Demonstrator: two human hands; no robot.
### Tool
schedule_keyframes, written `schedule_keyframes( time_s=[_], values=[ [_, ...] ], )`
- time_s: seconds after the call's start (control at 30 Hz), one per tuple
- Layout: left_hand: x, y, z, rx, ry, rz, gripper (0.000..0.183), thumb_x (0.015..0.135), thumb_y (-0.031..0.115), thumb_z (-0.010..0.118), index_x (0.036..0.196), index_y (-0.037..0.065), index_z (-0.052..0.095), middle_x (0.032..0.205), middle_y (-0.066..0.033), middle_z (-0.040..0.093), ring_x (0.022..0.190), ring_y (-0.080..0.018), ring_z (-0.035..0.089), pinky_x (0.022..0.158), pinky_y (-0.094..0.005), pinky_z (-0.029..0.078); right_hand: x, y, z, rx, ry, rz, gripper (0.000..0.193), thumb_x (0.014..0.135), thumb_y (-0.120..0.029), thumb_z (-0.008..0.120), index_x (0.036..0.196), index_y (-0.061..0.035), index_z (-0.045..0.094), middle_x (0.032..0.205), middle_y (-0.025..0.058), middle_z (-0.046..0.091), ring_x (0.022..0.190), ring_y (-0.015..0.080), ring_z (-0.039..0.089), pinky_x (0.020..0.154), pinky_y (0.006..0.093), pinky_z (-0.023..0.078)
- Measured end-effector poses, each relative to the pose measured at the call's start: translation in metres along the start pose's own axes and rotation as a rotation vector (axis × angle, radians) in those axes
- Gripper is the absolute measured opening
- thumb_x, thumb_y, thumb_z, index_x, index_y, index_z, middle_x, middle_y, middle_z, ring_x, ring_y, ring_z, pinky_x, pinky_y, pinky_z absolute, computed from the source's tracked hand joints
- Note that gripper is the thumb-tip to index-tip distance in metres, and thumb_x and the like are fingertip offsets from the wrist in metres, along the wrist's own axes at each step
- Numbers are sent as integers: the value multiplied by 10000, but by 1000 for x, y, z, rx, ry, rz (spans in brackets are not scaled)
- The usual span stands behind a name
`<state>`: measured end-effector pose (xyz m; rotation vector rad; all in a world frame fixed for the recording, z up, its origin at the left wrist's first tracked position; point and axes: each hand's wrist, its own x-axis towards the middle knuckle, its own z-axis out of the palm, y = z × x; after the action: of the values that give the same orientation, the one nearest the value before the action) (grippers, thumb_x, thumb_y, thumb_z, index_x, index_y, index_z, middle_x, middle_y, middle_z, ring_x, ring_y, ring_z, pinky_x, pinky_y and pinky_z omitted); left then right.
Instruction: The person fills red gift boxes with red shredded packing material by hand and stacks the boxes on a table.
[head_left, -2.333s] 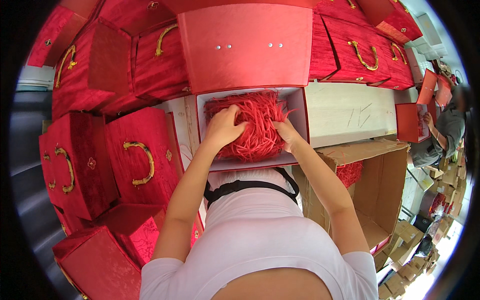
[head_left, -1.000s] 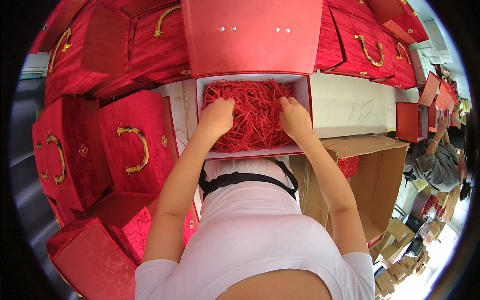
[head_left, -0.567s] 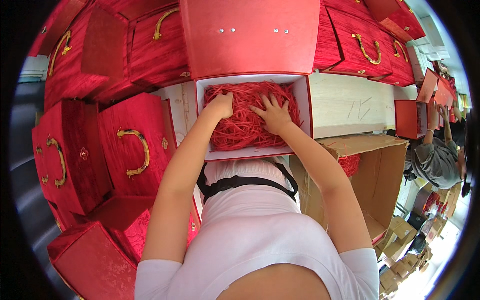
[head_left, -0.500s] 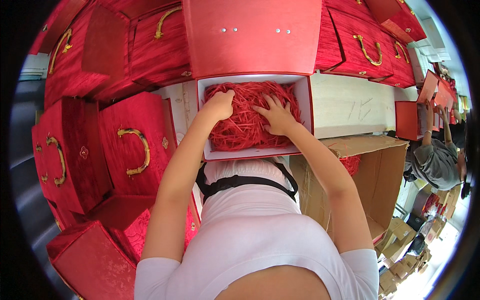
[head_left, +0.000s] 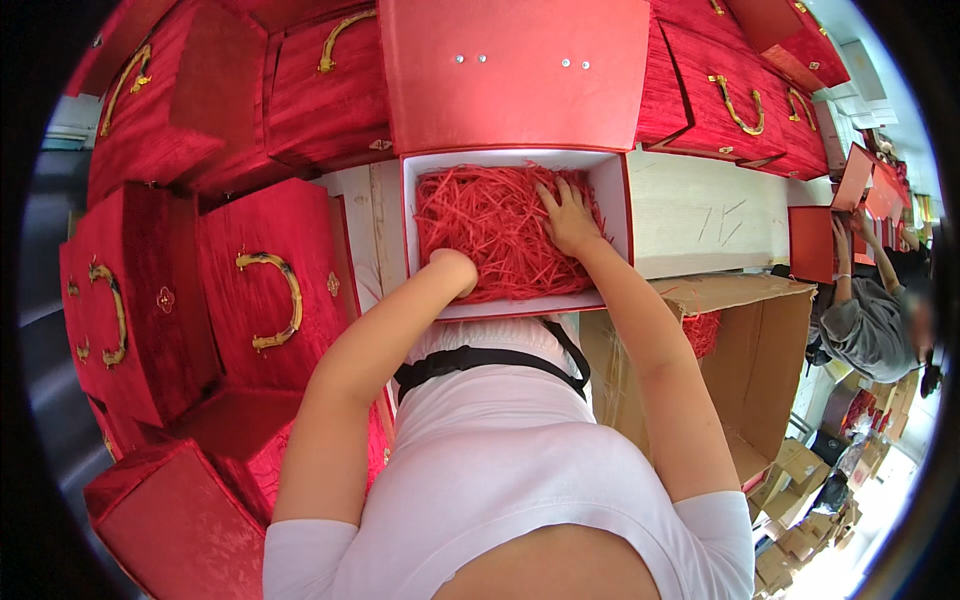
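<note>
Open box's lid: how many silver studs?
4, in a row across the red lid: outer left stud, inner left stud, inner right stud, outer right stud. Lid's top is cropped; more may be hidden.

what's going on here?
A person in white has both hands at the red shreds inside an open red box, its lid raised. The right hand lies on them, fingers spread; the left hand is at the near left corner, its fingertips hidden. A cardboard carton on the right holds more shreds. Red cases with handles stand around.
</note>
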<state>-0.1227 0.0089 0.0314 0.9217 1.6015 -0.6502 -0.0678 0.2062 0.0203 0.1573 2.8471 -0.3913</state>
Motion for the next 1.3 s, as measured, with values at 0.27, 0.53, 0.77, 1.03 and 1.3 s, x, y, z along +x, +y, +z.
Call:
schedule_keyframes(
  time_s=[0.27,0.53,0.77,1.03,1.3],
  values=[
    [-68,-10,-28,-95,341,112,301,739,92,501,1004,112,640,1054,-112,618,931,-294,604,725,-405,496,-14,-28,-47,-209,230,-79,546,755,-242,581,1267,-166,410,1298,158,362,1214,329,327,927,552,315],
    [-37,-46,-63,-322,561,-76,371,763,47,473,1128,-12,513,1139,-213,542,1017,-343,555,820,-399,479,-23,-28,-31,-104,-210,156,611,746,-277,597,1303,-174,368,1361,182,279,1205,365,345,873,517,410],
    [-57,-49,-73,-354,649,-49,397,742,0,456,1134,27,515,1039,-217,587,980,-347,568,786,-402,474,-29,-10,-59,350,-14,-105,514,755,-159,606,1234,-98,427,1292,222,357,1184,377,381,986,427,339],
    [-138,-90,25,-1197,1256,39,346,827,217,571,1129,67,495,897,-145,621,742,-223,616,635,-327,478,-129,6,-132,320,514,394,227,793,-169,610,956,-16,573,731,154,593,626,300,588,558,371,466],
    [-108,-63,65,-1350,759,402,774,798,130,545,1406,89,68,1171,-175,491,969,-224,561,766,-323,500,-164,-12,-92,691,282,583,223,837,-150,583,974,23,557,503,70,503,427,133,554,405,258,417]
  ],
)
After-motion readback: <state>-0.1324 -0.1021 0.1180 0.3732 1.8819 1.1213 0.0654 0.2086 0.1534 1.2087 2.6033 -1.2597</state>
